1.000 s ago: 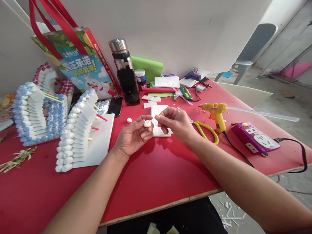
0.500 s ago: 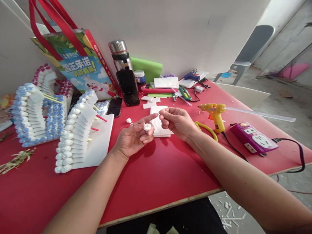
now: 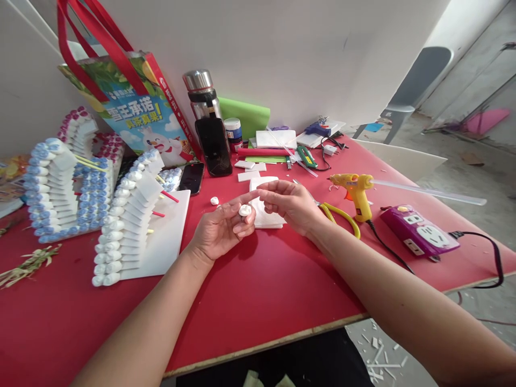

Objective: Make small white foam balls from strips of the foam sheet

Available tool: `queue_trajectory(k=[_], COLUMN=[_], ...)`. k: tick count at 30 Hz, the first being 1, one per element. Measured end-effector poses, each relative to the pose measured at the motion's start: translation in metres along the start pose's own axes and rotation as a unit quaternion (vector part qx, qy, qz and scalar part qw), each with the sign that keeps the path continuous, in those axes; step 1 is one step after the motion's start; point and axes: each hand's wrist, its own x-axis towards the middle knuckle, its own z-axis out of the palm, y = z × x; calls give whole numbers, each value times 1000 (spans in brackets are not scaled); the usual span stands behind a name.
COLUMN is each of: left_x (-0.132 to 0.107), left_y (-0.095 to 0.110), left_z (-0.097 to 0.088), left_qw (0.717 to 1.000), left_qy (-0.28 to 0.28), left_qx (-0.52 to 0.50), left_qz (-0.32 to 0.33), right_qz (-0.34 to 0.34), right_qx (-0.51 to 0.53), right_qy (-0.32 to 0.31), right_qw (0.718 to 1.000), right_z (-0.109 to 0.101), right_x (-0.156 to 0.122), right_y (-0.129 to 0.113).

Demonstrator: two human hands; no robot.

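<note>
Between the thumb and curled fingers of my left hand (image 3: 220,228) is a small white rosette (image 3: 245,210), possibly of rolled paper. The left index finger stretches out to the right. My right hand (image 3: 288,204) meets that fingertip with thumb and fingers pressed together; what they pinch, if anything, cannot be made out. Beneath both hands lies a stack of white paper sheets (image 3: 270,221). Another white rosette (image 3: 214,201) rests on the red table (image 3: 258,301). To the left, a curved piece edged with white rosettes (image 3: 116,236) stands on a white board (image 3: 173,236).
Blue-and-white rosette work (image 3: 52,188) sits far left beside a shopping bag (image 3: 141,113). Behind are a phone (image 3: 213,145) and a steel flask (image 3: 198,83). On the right are yellow-handled scissors (image 3: 342,212), a yellow glue gun (image 3: 355,191) and a purple power strip (image 3: 421,231).
My right hand's fingers have come down onto the left index fingertip, from slightly apart. My left hand keeps its hold on the white rosette. The view has shifted slightly.
</note>
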Motion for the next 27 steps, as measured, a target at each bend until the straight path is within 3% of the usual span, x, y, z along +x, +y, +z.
queue_trajectory(k=[6,10,13,16,19,21,24,27], left_x=[0,1,2,2,2,2,3,4], left_y=[-3,-4,-4,-5,-5,-6,-6,-6], left_z=[-2,-2,-3,-4,-5,-5,-3,-2], left_qw=[1000,1000,999,999,997,996,995,994], left_qy=[9,25,28,38,61,79,89,98], left_qx=[20,9,2,7,12,9,-1,-18], left_qz=[-15,5,19,36,45,48,46,43], right_qz=[-73,-151,-257,-278,-179,-104,-50,-9], right_qx=[-96,-167,-339,-476,-602,-702,-812,-844], right_qy=[27,111,174,191,185,170,112,54], right_qw=[992,968,888,812,756,683,571,534], right_z=[0,-13,-24,-30,-34,-40,-53,-64], right_x=[0,4,5,-2,-23,-41,-67,-81], right_y=[1,-5,-15,-30,-45,-49,-45,-31])
